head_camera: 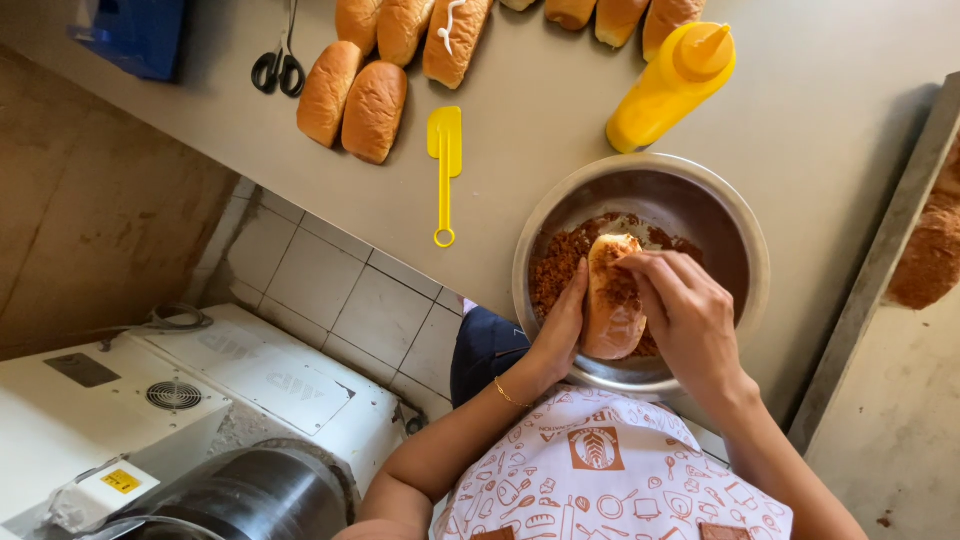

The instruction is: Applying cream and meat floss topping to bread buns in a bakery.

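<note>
Left hand [562,325] cups a bun [610,300] from its 9 o'clock side, fingers wrapped round it and gripping it, holding it low inside the steel bowl [738,225] so whatever falls drops back in w/ the rest. Right hand [690,310] sits on the bun's 3 o'clock side, fingers [640,265] pinched together on the top, pressing brown crumb [555,265] onto it; can't tell how much crumb is in the pinch. Bun is oblong, soft, glossy tan crust, top partly coated in dry, grainy, rust-brown stuff. Same crumb is heaped at the bowl's 9 o'clock; bowl is round, brushed metal, wide rolled rim, near the table [560,130] edge close to the body. At the bowl's 12 o'clock a yellow squeeze bottle [665,85] lies tilted, nozzle pointing to approx 1 o'clock. At 10 o'clock a flat yellow plastic spatula [445,165] w/ a ring-end handle, within reach. Further at 11 o'clock plain buns [352,100] lie in rows, one w/ a white squiggle on top; black scissors [280,65] beside them. At 3 o'clock a metal tray [880,270] edge w/ more brown crumb. Table is smooth, grey. Patterned apron [610,470] at 6 o'clock.
</note>
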